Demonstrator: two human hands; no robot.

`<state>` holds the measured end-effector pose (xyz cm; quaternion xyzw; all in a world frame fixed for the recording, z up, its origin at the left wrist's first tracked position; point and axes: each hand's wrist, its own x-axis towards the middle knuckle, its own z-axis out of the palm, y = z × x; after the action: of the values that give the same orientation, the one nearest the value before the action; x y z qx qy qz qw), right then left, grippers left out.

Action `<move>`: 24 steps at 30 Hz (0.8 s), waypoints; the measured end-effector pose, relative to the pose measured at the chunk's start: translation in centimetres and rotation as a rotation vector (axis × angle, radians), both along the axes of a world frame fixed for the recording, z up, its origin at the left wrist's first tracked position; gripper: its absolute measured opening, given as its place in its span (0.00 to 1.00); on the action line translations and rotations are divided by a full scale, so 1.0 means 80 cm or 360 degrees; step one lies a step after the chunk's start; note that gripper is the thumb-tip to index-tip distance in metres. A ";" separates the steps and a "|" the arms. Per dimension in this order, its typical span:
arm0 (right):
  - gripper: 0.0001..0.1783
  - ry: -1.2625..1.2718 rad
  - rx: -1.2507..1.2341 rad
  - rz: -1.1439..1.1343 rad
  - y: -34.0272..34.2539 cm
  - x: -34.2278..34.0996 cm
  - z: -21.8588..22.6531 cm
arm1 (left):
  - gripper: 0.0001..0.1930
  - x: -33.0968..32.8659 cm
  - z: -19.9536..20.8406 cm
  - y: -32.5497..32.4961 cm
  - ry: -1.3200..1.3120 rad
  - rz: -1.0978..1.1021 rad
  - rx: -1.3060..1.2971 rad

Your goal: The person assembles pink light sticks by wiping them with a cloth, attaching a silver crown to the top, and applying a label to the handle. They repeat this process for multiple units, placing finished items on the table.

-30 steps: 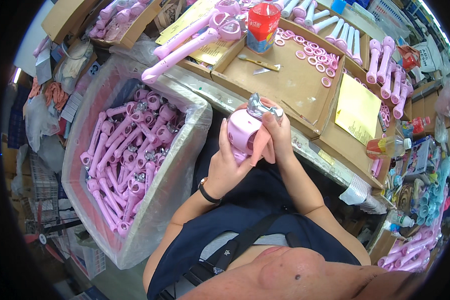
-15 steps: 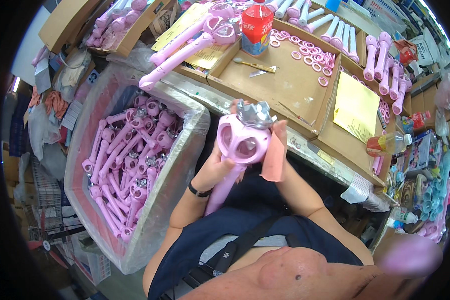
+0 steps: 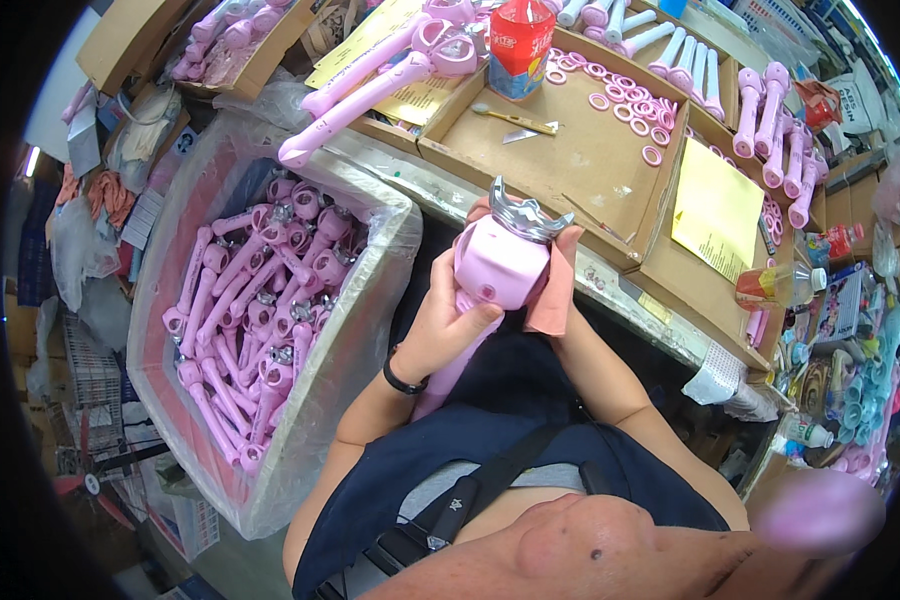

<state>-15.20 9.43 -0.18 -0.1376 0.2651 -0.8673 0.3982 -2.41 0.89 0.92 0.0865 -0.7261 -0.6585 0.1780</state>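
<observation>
In front of my chest is a pink toy wand (image 3: 500, 262) with a rounded head and a silver crown (image 3: 527, 217) on top. My left hand (image 3: 446, 312) is wrapped round the neck and side of the wand, its thumb lying across the lower head. At the other side of the head, my right hand (image 3: 568, 245) is closed on a salmon-coloured cloth (image 3: 550, 300), which hangs against the wand. Most of the right fingers are hidden behind the head and crown. The wand's handle slants down toward my lap, partly covered by my left wrist.
A plastic-lined bin (image 3: 370, 290) of pink wands stands at the left. On the bench, cardboard trays (image 3: 530, 165) hold pink rings (image 3: 625, 97), a small brush (image 3: 515, 119) and a red-labelled bottle (image 3: 520, 50). Two larger wands (image 3: 360, 105) overhang the bench edge. Yellow paper (image 3: 718, 210) lies at right.
The wand has turned in my hands: its oval openings faced me before, and now a smooth side with a small round spot does. Both hands have moved slightly right.
</observation>
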 end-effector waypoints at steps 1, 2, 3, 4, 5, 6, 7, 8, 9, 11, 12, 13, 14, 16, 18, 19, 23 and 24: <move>0.52 0.0001 -0.0027 0.0007 -0.003 0.004 0.000 | 0.42 -0.001 -0.002 -0.002 0.0036 -0.0051 0.0171; 0.51 -0.0050 0.0046 -0.0052 0.003 0.014 0.000 | 0.42 -0.002 -0.004 -0.005 0.0073 -0.0102 0.0342; 0.49 -0.0134 0.0218 -0.0230 0.005 0.022 0.001 | 0.41 -0.002 -0.007 -0.006 0.0122 -0.0142 0.0250; 0.48 -0.0271 0.0468 -0.0260 0.011 0.033 0.001 | 0.42 -0.001 -0.010 -0.008 0.0118 -0.0170 0.0406; 0.46 -0.0467 0.0533 -0.0269 0.014 0.044 0.000 | 0.42 0.001 -0.013 -0.010 0.0116 -0.0202 0.0564; 0.43 -0.0619 0.0496 -0.0251 0.016 0.056 -0.002 | 0.41 0.000 -0.017 -0.013 0.0199 -0.0285 0.0716; 0.40 -0.0643 -0.0038 0.0235 0.012 0.063 -0.006 | 0.40 0.000 -0.021 -0.018 0.0251 -0.0418 0.1030; 0.36 -0.0243 0.0159 0.0110 0.011 0.073 -0.011 | 0.40 -0.001 -0.025 -0.021 0.0252 -0.0412 0.1210; 0.33 0.0306 0.0294 -0.0124 0.006 0.079 -0.017 | 0.40 -0.004 -0.029 -0.027 0.0223 -0.0338 0.1276; 0.31 0.0715 0.0260 -0.0384 0.003 0.085 -0.028 | 0.36 -0.007 -0.037 -0.033 0.0278 -0.0258 0.1371; 0.30 0.0867 0.0234 -0.0368 0.002 0.085 -0.032 | 0.35 -0.008 -0.040 -0.036 0.0326 -0.0377 0.1465; 0.33 0.0784 0.0240 -0.0347 0.003 0.083 -0.034 | 0.35 -0.010 -0.042 -0.037 0.0278 -0.0321 0.1546; 0.33 0.0849 0.0227 -0.0355 0.004 0.083 -0.035 | 0.34 -0.012 -0.044 -0.036 0.0353 -0.0357 0.1629; 0.35 0.0863 0.0266 -0.0358 0.010 0.079 -0.030 | 0.34 -0.014 -0.045 -0.033 0.0272 -0.0313 0.1617; 0.39 0.0826 0.0264 -0.0279 0.014 0.074 -0.021 | 0.34 -0.015 -0.041 -0.028 0.0271 -0.0351 0.1637; 0.40 0.0745 0.0249 -0.0300 0.014 0.071 -0.017 | 0.34 -0.016 -0.038 -0.026 0.0200 -0.0227 0.1617; 0.46 0.0980 0.0446 -0.0582 0.016 0.045 -0.007 | 0.35 -0.012 -0.027 -0.024 0.0135 -0.0192 0.1536; 0.46 0.1067 0.0456 -0.0694 0.018 0.031 -0.005 | 0.35 -0.011 -0.025 -0.027 0.0084 -0.0120 0.1438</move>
<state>-12.74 10.84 -0.56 -0.2959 0.5207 -0.7929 0.1121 -3.27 -1.25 -1.11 0.1123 -0.3639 -0.9173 0.1167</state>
